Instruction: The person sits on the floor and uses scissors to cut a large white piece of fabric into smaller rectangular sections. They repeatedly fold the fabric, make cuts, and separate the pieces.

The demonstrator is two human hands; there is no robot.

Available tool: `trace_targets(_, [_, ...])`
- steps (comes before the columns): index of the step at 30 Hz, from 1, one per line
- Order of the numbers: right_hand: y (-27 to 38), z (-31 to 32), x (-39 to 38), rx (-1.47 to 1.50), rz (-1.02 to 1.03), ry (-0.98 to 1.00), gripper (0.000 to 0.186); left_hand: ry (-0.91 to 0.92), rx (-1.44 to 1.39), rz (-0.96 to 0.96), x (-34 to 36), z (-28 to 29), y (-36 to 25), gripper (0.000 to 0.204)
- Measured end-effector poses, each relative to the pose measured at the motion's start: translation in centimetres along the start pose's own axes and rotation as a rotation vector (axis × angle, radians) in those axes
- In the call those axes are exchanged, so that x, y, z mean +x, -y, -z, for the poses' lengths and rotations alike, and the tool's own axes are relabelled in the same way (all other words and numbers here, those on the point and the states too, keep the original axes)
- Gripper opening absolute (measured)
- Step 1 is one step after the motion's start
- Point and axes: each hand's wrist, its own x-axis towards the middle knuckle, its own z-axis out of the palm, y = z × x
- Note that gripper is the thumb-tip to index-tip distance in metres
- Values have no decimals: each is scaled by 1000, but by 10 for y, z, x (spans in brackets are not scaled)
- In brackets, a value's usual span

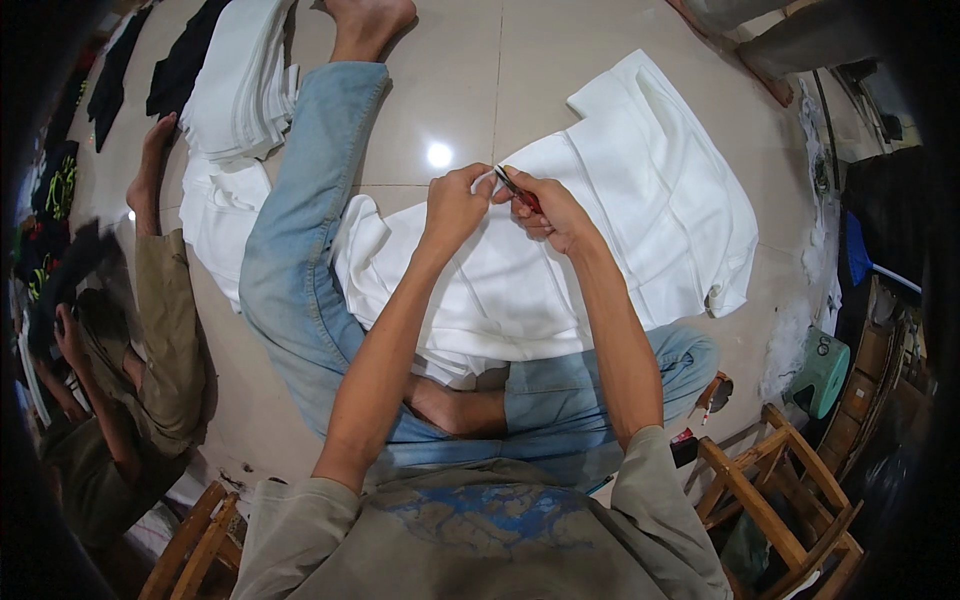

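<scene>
The white cloth looks smooth and matt, the tiled floor glossy, the near-right frame wooden, and the green stool at right smooth plastic.

Ahead of the left hand and right hand, floor tiles leave a way between the person's outstretched leg and the white cloth. That leg bars the left side, with a white stack beyond. Rightward, a hand could pass above the spread cloth. A wooden frame blocks the lower right. The red-handled cutter obstructs the gap between the hands; room beneath them is hard to judge.
</scene>
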Motion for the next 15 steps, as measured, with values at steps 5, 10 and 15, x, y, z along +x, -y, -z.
trace_targets(5, [6, 3, 4, 41, -44, 19, 46, -21, -38, -59, 0, 1, 0, 29])
trace_targets(10, [11, 0, 5, -12, -50, 33, 44, -25, -77, -70, 1, 1, 6, 27])
trace_targets(15, [7, 0, 8, 22, 18, 32, 43, 81, -25, 25, -1, 6, -6, 27])
